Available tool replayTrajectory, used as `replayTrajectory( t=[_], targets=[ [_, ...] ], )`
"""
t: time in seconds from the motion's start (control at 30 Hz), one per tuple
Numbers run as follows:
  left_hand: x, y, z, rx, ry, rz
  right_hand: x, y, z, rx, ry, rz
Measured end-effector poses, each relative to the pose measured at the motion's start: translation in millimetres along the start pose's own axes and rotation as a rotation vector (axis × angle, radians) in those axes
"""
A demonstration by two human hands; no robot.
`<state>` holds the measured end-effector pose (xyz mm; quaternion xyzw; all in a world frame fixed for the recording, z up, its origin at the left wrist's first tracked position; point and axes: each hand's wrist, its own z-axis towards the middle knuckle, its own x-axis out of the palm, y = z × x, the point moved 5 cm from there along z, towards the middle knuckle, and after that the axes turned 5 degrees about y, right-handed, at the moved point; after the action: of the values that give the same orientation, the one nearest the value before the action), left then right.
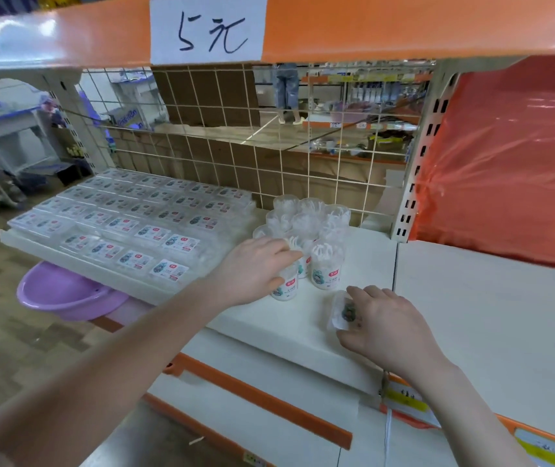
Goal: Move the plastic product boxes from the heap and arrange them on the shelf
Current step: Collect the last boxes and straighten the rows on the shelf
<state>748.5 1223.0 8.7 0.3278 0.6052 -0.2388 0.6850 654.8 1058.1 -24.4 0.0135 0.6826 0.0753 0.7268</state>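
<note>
Left grip (256,267) curled over the top of a front tub (286,286), fingers round its lid; right grip (385,323) closed on a lone tub (340,311) lying tilted on its side on the shelf (303,318), near the front edge and just right of the cluster. Judged to be the placing step: one tub steadied or nudged into line, the other about to be stood up. Next move likely called for righting the tilted tub and setting it upright just beside the standing tub (326,271), label outward, without knocking the neighbours, which stood close together. Cluster of tubs (306,217) grouped behind, touching one another, reaching back towards the wire grid (269,170). Each tub clear and round, filled with white sticks, seemingly cotton swabs or floss picks; too blurred to tell which. Flat clear boxes (128,217) laid in tidy rows across the left part of the shelf, labels up, contents hidden. Purple basin (64,294) seen below the shelf at left; its inside could not be made out. Price sign (207,28) fixed on the orange rail above. Heap not in view. Much bare shelf remained to the right, so the arranging seemed only partly done.
</note>
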Motion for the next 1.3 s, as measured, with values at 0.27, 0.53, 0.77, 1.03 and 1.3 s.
replayTrajectory(
  t=[0.27, 0.53, 0.77, 1.03, 1.3],
  targets=[
    [-1, 6, -38, -0.074, -0.077, -0.113, -9, 7, 2, -0.014, -0.037, -0.045],
    [16, 53, -101, -0.203, -0.153, -0.153, -16, 65, -1, -0.027, -0.065, -0.066],
    [32, 130, -183, -0.306, -0.11, -0.161, -5, 157, 9, 0.087, -0.072, -0.094],
    [33, 221, -264, -0.409, -0.089, -0.182, 4, 266, 43, 0.093, -0.024, -0.056],
    [42, 294, -269, -0.419, -0.117, -0.216, 11, 324, 107, 0.086, -0.044, -0.03]
  ],
)
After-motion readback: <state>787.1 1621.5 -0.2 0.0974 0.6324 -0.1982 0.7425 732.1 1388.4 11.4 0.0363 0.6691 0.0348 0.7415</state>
